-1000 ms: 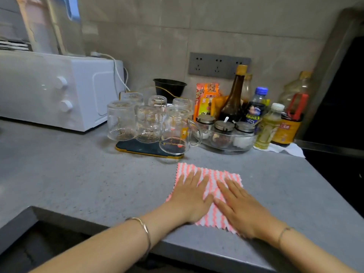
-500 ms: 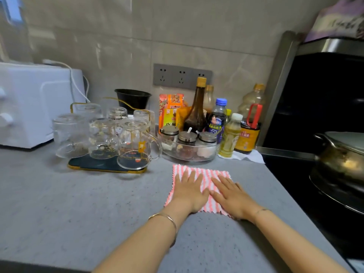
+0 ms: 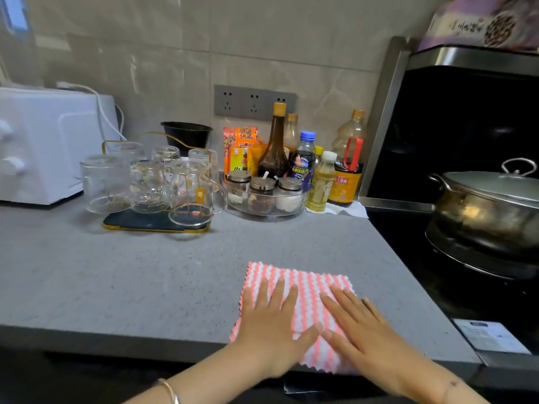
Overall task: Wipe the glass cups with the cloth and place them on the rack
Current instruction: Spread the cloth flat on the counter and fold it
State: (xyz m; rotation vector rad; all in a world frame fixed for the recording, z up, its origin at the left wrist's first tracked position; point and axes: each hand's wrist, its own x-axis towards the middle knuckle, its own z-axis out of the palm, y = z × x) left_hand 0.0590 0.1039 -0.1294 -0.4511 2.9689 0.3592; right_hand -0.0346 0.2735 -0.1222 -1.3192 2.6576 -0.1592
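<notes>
Your left hand and right hand both lie flat on the pink-and-white striped cloth, fingers stretched straight and gripping nothing, the two thumbs nearly touching in the middle. The cloth is spread on the grey speckled bench at its near edge, with the near hem hanging slightly over the front. The clear glass cups are well apart from your hands, at the back left of the bench, standing rim down in a cluster on the dark drying rack with the gold rim and gold wire frame. The frontmost one on the right is a clear glass mug with a handle, which rests at the rack's near right corner. Left of the rack is a white countertop oven; behind it stands a black bowl. Just right of the cups a clear glass dish holding lidded spice jars sits in front of a row of sauce and oil bottles against the tiled wall. At your far right a lidded steel pot sits on the black stove.
</notes>
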